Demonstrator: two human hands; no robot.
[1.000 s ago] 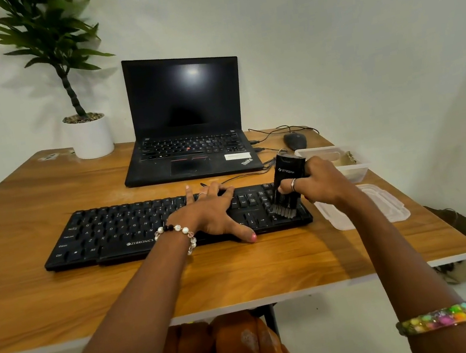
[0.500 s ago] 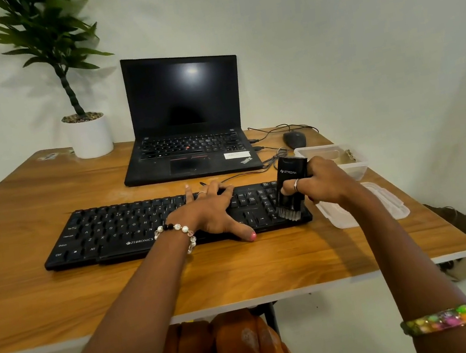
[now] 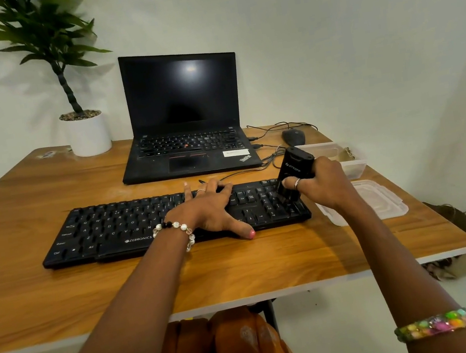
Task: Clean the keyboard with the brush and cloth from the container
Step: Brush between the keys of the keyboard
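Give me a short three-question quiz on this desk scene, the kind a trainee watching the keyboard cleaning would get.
1. True or false: the right hand grips the black brush with its bristles down on the right end of the keyboard.
2. What is the left hand doing? A) lifting the lid B) resting flat on the keyboard, fingers spread C) closing the laptop
3. Fill in: the clear lid lies on the table to the ___ of the keyboard, with the open container behind it.

Key: 1 true; 2 B; 3 right.
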